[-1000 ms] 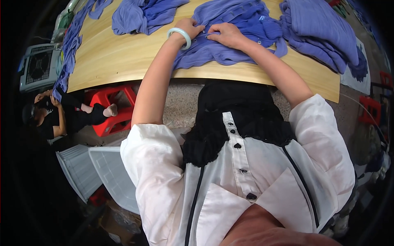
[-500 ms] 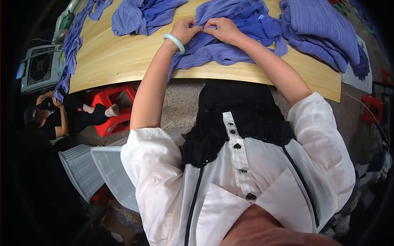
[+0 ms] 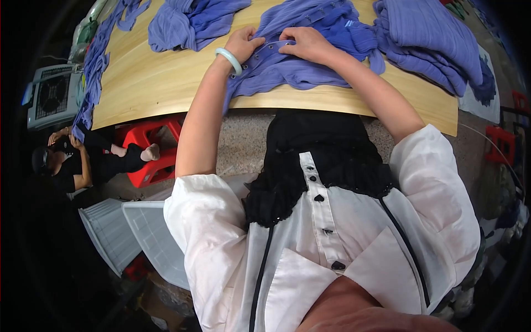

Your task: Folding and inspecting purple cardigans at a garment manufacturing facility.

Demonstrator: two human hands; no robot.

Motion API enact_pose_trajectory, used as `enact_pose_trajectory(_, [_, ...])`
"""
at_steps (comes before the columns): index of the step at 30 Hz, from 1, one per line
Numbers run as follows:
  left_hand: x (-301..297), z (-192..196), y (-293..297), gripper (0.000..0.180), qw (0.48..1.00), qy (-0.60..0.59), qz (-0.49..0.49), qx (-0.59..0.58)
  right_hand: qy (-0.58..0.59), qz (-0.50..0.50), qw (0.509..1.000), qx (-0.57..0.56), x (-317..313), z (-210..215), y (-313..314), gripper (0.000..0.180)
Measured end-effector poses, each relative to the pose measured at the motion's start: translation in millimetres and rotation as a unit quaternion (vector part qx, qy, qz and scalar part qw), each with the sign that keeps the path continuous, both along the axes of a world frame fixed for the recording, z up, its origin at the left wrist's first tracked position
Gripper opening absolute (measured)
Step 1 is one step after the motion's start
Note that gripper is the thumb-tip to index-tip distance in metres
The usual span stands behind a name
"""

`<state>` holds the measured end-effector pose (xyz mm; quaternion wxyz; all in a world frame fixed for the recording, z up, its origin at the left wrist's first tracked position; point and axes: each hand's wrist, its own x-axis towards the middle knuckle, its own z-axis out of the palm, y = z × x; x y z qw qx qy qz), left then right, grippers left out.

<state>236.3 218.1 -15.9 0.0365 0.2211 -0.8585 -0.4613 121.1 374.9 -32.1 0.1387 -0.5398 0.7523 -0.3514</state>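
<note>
A blue-violet ribbed garment (image 3: 298,74) lies spread on the wooden table in front of me. A row of small round dark buttons or snaps runs along its edge, between and below my hands. At the left end of this edge, my left hand (image 3: 242,45), with a pale bangle (image 3: 229,60) on its wrist, pinches the cloth between thumb and fingers. My right hand (image 3: 310,44) grips the same edge a short way to the right, its thumb and forefinger closed on it. A deeper blue part of the garment with a small light tag (image 3: 349,24) shows beyond my right hand.
A thick folded pile of the same cloth (image 3: 426,44) sits at the table's right. Another bunched garment (image 3: 182,25) lies at the far left. More cloth hangs over the left edge. A seated person (image 3: 66,160), a red stool (image 3: 146,171) and grey-white bins (image 3: 113,232) are at the left.
My hands have drawn slightly apart and a little nearer to me. More of the buttoned edge now shows between and beneath them.
</note>
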Motion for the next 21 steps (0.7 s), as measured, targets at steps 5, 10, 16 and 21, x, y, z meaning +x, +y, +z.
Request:
enact_pose_trajectory(5, [-7, -7, -8, 0.012, 0.998, -0.020, -0.027, 0.051, -0.024, 0.022, 0.996, 0.081, -12, 4, 14, 0.024])
enact_pose_trajectory(10, [-29, -6, -2, 0.038, 0.993, -0.065, -0.045, -0.084, -0.107, -0.005, 0.992, 0.068, -8, -2, 16, 0.023])
enact_pose_trajectory(16, [-45, -5, 6, 0.043, 0.970, -0.108, -0.058, -0.209, -0.110, -0.029, 0.993, 0.022, -6, -10, 12, 0.023])
enact_pose_trajectory(21, [-37, -6, 1, 0.033, 0.998, -0.053, -0.011, -0.044, -0.170, -0.065, 0.983, 0.018, -4, -2, 14, 0.023])
